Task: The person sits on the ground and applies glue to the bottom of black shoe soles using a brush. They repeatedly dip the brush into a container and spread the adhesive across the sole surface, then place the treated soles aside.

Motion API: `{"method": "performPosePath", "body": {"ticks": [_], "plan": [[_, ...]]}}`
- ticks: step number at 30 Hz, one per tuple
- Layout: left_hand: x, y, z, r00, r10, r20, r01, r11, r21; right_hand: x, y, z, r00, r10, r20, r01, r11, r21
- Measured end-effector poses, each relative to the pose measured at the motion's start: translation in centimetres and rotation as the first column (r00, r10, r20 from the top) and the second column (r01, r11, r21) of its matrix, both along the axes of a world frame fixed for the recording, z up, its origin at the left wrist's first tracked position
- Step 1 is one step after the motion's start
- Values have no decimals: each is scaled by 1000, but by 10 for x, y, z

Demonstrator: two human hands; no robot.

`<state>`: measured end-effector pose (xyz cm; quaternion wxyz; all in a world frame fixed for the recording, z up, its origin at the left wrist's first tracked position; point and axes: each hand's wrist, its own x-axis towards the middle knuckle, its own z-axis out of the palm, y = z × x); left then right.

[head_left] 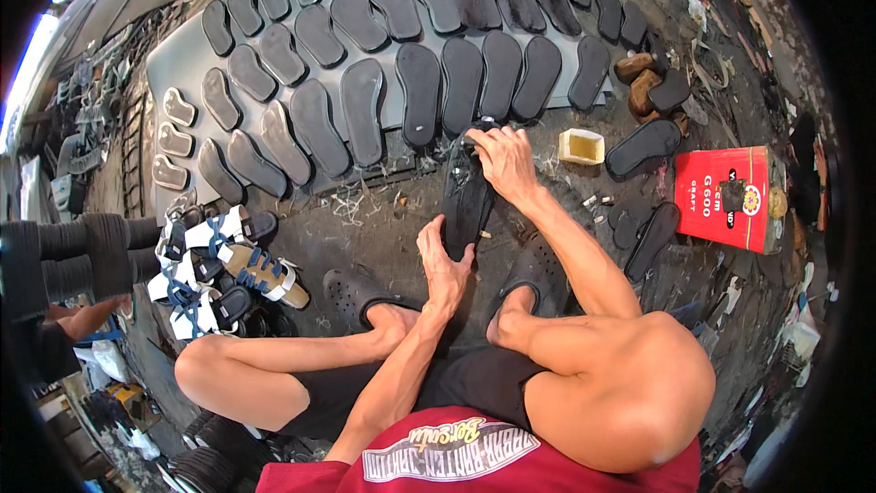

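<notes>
Between my knees I hold a black sandal (468, 196) upright lengthwise, one end away from me. My left hand (444, 265) is closed round its near end, thumb and fingers on either side. The fingers of my right hand (505, 160) grip its far end, with the fingertips bent over the edge. Just beyond lie rows of dark shoe soles (420, 96) on a grey sheet (388, 141). To the right of my right hand stands a small pale tub (581, 147) with yellowish stuff inside.
A red can (725, 199) stands at the right, near loose soles (643, 148). Finished-looking sandals (260, 269) with white and blue straps are piled at the left. My feet wear dark clogs (351, 297). Scraps (351, 205) litter the ground, and another person's arm (84, 319) shows far left.
</notes>
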<state>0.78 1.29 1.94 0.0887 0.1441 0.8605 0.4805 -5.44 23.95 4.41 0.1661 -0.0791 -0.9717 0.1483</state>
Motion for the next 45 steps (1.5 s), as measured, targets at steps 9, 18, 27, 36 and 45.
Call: {"method": "performPosePath", "body": {"ticks": [9, 18, 27, 36, 45], "plan": [[-56, -35, -19, 781, 514, 354, -622, 688, 374, 97, -105, 5, 927, 375, 19, -369, 920, -133], [-1, 14, 4, 994, 92, -50, -98, 989, -112, 94, 43, 70, 890, -451, 65, 212, 285, -935], [-17, 6, 7, 989, 120, 90, -99, 974, -203, 140, 100, 59, 762, -637, 117, 262, 138, -955], [-170, 18, 121, 338, -230, 913, -576, 716, 394, 157, 131, 52, 690, -711, 136, 173, -22, -985], [-430, 224, 79, 953, 180, 245, -234, 949, 212, 148, 149, 43, 676, -725, 131, 132, -55, -990]]}}
